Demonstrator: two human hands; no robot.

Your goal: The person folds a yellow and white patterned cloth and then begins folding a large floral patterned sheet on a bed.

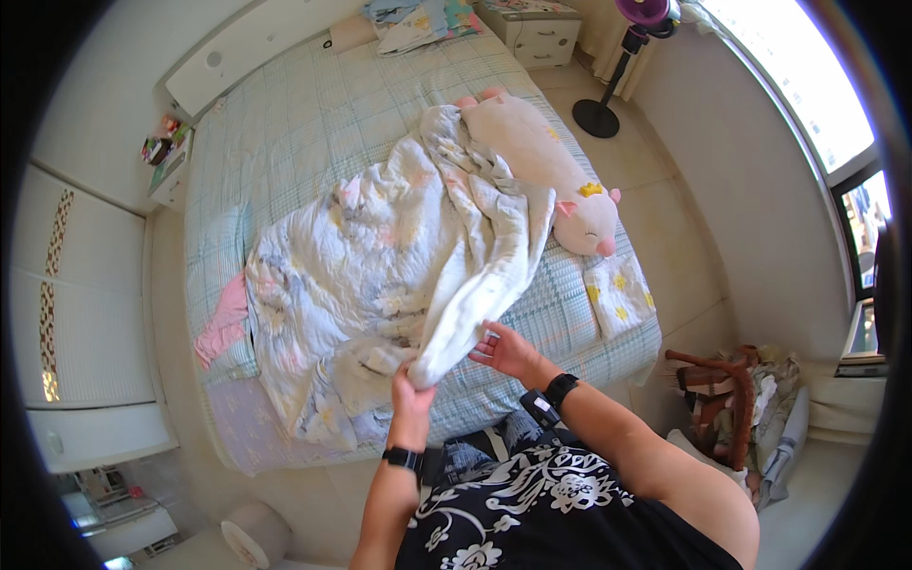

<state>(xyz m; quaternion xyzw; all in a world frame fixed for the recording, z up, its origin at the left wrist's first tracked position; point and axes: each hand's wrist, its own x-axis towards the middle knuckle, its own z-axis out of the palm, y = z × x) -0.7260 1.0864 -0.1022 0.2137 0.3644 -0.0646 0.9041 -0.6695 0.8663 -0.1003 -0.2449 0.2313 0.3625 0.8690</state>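
A crumpled white floral quilt (385, 242) lies across the bed, whose fitted cover (306, 121) is green and white plaid. At the near side, my left hand (412, 393) grips a corner of the quilt. My right hand (507, 349) is beside the quilt's raised edge, fingers spread and apparently holding nothing. A long plush pig (531, 142) with a yellow crown lies along the bed's right side, partly against the quilt. Below its head is a folded white cloth with yellow shapes (618, 296). A pink cloth (224, 324) lies at the left on a plaid pillow (242, 363).
Folded clothes (420, 25) lie near the headboard (221, 53). Nightstands (541, 35) flank the bed. A fan on a black round base (596, 118) stands right of the bed, with heaped fabric (769, 406) nearer me. A round white bin or stool (256, 534) stands lower left.
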